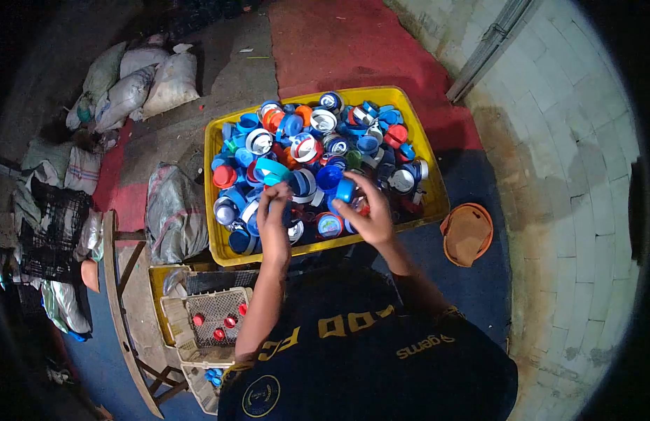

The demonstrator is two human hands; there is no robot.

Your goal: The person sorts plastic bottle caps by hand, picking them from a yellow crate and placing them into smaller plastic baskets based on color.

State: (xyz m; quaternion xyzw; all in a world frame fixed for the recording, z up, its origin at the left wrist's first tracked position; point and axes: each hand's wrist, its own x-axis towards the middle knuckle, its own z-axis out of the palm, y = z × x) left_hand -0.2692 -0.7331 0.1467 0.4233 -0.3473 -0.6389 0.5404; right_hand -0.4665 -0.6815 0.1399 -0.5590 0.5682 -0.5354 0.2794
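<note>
The right hand's (354,205) thumb and forefinger were clamped on a blue cap (344,189), held above the tub's (417,137) near half. The left hand's (272,217) fingers were bent over the tub, at the near side of a teal cap (271,171); whether they gripped anything could not be told. Caps (304,148), mostly blue, with white, red and orange among them, filled the tub in a loose heap under both hands. A grey sack (176,214) lay just left of the tub. Near the tub's near left corner stood a crate (211,309) holding four red caps (230,321), with a wooden frame (119,316) farther left. An orange bowl (488,242) lay beside the tub's near right corner. Full sacks (178,84) lay beyond its far left corner; a block wall (556,154) stood to its right.
</note>
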